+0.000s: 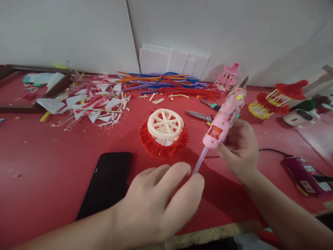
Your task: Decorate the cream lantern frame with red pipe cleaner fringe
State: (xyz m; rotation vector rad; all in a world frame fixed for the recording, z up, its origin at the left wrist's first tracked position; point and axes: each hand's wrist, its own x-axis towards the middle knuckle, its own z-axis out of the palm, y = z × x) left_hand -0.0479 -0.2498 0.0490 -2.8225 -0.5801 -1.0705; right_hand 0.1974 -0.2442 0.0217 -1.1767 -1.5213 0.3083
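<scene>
My right hand (240, 147) is closed around a pink glue gun (225, 116), which points up and to the right. A clear glue stick (199, 164) juts from the gun's rear end. My left hand (161, 199) pinches the lower tip of that stick between thumb and fingers. Just beyond my hands, a cream wheel-shaped frame (165, 124) rests on a red fringed ring (158, 146) on the red table (52, 152).
A black phone (108, 182) lies left of my left hand. Scissors (201, 115) lie behind the gun. Coloured sticks (166, 83), paper scraps (85, 102), small pink (227, 76) and red (278, 97) models, a white cup (298, 117) and a purple device (307, 175) with cable stand around.
</scene>
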